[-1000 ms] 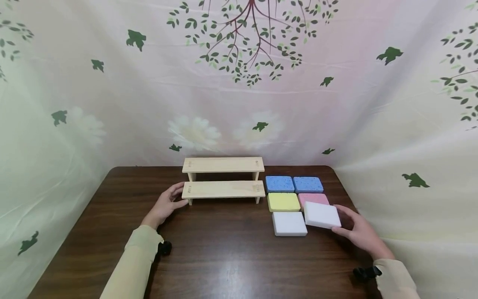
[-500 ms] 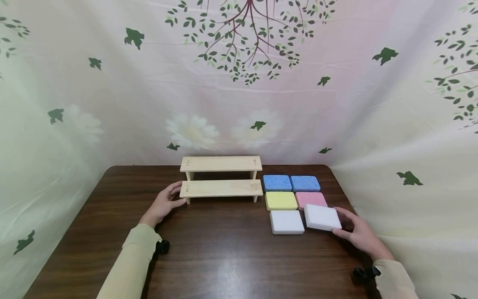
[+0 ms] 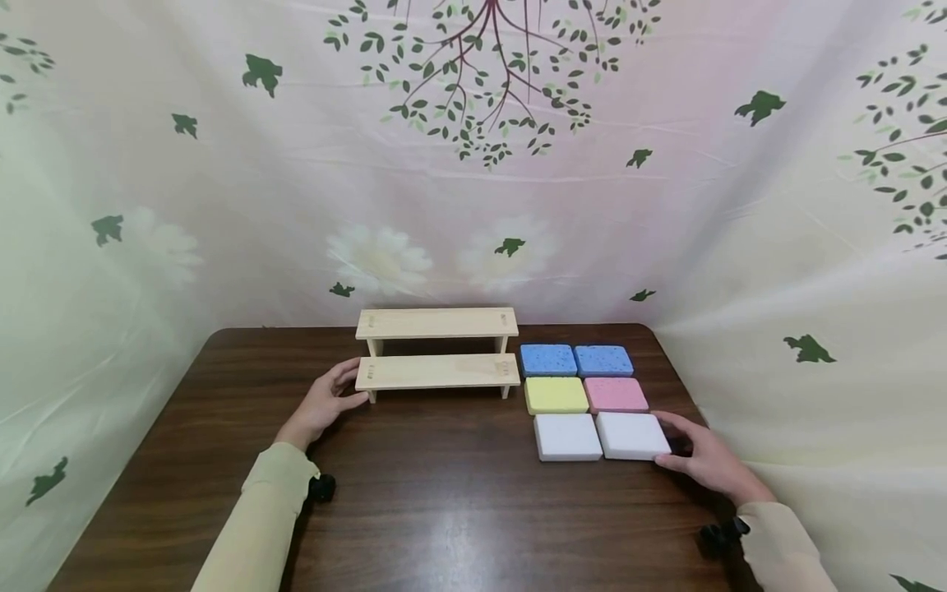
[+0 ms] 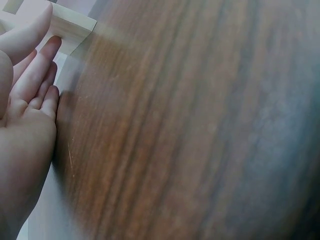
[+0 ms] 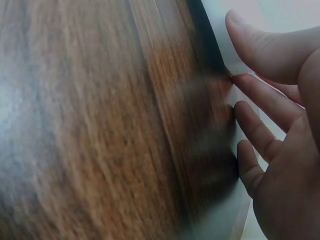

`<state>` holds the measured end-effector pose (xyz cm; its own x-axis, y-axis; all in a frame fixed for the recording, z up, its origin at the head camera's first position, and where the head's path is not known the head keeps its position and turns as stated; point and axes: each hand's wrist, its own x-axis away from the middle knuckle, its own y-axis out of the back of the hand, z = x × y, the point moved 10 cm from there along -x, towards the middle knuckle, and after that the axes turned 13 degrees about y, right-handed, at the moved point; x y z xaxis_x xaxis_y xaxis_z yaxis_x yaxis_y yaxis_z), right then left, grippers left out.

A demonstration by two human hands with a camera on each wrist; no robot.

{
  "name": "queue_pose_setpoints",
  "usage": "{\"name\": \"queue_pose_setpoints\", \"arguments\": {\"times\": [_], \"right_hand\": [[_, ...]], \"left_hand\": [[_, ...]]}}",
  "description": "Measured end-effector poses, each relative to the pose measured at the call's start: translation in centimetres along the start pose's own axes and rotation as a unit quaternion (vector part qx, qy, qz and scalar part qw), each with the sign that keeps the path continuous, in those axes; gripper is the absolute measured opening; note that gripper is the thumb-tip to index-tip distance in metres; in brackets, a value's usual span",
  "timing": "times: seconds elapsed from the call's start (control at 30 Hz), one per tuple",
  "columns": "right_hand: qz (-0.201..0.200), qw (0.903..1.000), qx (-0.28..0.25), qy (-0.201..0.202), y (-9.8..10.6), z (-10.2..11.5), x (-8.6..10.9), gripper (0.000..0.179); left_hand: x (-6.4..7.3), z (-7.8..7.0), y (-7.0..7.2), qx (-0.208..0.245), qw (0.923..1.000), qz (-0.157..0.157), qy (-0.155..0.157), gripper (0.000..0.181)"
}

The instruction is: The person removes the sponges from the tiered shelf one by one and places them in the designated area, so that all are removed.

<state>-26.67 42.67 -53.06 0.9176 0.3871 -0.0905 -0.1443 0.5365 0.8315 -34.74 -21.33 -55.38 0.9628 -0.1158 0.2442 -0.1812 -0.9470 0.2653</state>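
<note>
My left hand [image 3: 320, 404] holds the left end of a two-step pale wooden shelf [image 3: 438, 372], thumb by the front leg and fingers at the rear of the lower board. In the left wrist view the thumb and fingers frame the corner of the wood [image 4: 75, 25]. At the right, my right hand [image 3: 706, 456] pinches the right edge of a white sponge [image 3: 632, 436] that lies flat on the table. Another white sponge [image 3: 567, 437] lies just left of it. Behind them are a yellow sponge [image 3: 556, 395] and a pink sponge [image 3: 616, 395].
Two blue sponges [image 3: 548, 360] form the back row, right of the shelf. The dark wood-grain table [image 3: 444, 493] ends against a hanging cloth [image 3: 444, 189] printed with leaves and flowers, which also encloses both sides.
The right hand has lowered the tilted white sponge flat and slightly left, into line with the other white one, uncovering the pink sponge. My left hand has stayed at the shelf.
</note>
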Motion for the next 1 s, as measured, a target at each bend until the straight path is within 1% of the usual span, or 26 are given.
{"name": "queue_pose_setpoints", "arguments": {"times": [0.13,0.33,0.57,0.77,1.0], "right_hand": [[0.003,1.0000,-0.004,0.002,-0.08,-0.07,-0.20,0.081],[0.009,0.9999,-0.008,0.000,-0.17,-0.08,-0.37,0.082],[0.014,0.9998,-0.010,0.008,-0.14,0.46,-0.50,0.082],[0.018,0.9998,-0.002,0.001,-0.25,0.29,-0.47,0.083],[0.015,0.9999,-0.005,0.003,-0.35,0.08,-0.44,0.084]], "left_hand": [[0.05,-0.08,-0.06,-0.002,1.0000,0.001,-0.003,0.078],[0.00,-0.10,-0.06,0.002,1.0000,0.002,0.002,0.078],[0.13,-0.06,0.00,0.003,1.0000,0.005,0.004,0.079],[0.13,-0.13,-0.01,0.002,1.0000,0.005,0.000,0.079],[0.19,0.08,0.01,0.006,1.0000,0.004,0.003,0.079]]}}
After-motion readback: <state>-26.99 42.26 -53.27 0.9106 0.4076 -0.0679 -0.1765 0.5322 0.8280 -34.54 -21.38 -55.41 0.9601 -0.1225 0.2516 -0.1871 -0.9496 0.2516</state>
